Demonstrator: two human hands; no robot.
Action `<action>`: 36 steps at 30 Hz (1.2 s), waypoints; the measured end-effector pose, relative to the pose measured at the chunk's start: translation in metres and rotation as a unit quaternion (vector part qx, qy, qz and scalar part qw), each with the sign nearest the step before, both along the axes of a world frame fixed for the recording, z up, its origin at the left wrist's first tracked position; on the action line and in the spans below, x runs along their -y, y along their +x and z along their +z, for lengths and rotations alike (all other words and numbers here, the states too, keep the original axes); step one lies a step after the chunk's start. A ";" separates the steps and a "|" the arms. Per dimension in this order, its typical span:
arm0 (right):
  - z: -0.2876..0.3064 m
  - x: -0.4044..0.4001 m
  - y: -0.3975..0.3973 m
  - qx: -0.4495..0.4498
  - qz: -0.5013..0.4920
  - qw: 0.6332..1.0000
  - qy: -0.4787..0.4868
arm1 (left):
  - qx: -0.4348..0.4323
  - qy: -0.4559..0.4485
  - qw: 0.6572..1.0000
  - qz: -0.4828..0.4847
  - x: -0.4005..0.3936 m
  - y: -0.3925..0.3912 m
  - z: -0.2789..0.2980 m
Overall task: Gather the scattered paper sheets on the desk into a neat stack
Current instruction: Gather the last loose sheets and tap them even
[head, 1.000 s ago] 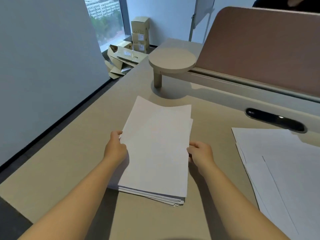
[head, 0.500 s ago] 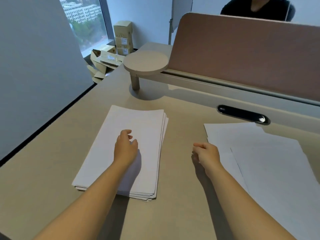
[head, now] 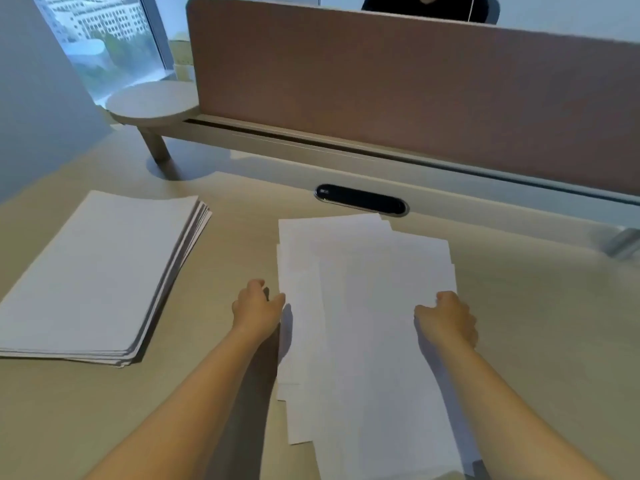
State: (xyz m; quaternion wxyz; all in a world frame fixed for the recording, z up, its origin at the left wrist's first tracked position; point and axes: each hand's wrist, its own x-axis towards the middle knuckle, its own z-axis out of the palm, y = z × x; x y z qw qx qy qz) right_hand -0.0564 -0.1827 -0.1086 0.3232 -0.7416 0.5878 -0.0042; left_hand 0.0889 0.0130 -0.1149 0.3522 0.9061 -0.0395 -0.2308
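Desk [head: 221, 237]: beige top, filling the lower frame.
Stacked paper sheets [head: 93, 275]: centre left, lying flat, right edges slightly fanned; no hand touches them.
Loose paper sheets [head: 363, 306]: centre to lower right, overlapping, edges uneven.
Left hand [head: 257, 308]: fingers curled, thumb at the left edge of the loose sheets; whether it grips them cannot be told.
Right hand [head: 446, 318]: fingers curled at their right edge, resting on the paper; grip cannot be told.
Cable slot [head: 360, 199]: black oval, just above the loose sheets.
Divider panel [head: 415, 88]: brownish, upper frame.
Round shelf [head: 152, 102]: upper left, on a short leg.
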 end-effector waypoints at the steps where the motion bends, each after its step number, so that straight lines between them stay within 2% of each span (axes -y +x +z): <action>1: -0.002 0.005 -0.006 -0.029 -0.012 0.999 -0.016 | 0.006 0.006 1.000 0.010 0.006 -0.004 -0.001; 4: -0.009 0.014 -0.013 -0.028 -0.028 0.999 -0.029 | 0.006 0.012 0.999 0.034 0.023 -0.010 -0.003; 10: -0.010 0.026 0.003 0.007 0.050 0.999 -0.013 | -0.026 -0.042 0.999 0.010 0.054 0.000 -0.009; 14: -0.011 0.036 0.009 0.079 0.047 0.994 0.053 | -0.083 -0.089 0.992 -0.033 0.061 0.007 -0.010; 16: -0.008 0.038 0.006 0.091 0.031 0.994 0.061 | -0.075 -0.045 0.996 -0.031 0.060 0.006 -0.008; 19: -0.002 0.034 0.003 0.029 0.027 0.998 0.047 | -0.017 0.061 0.998 -0.003 0.055 -0.001 -0.001; 22: -0.001 0.028 0.003 0.017 0.012 0.995 0.094 | -0.065 0.086 0.994 0.026 0.053 -0.017 0.004; 26: 0.001 0.018 0.008 0.084 -0.012 0.980 0.181 | -0.121 0.055 0.990 0.051 0.055 -0.032 0.010; 30: -0.004 0.016 -0.004 0.103 -0.052 0.970 0.214 | -0.164 0.019 0.984 0.063 0.039 -0.032 0.011; 36: -0.007 0.001 -0.012 0.103 -0.001 0.963 0.251 | -0.182 -0.037 0.982 0.019 0.017 -0.044 0.004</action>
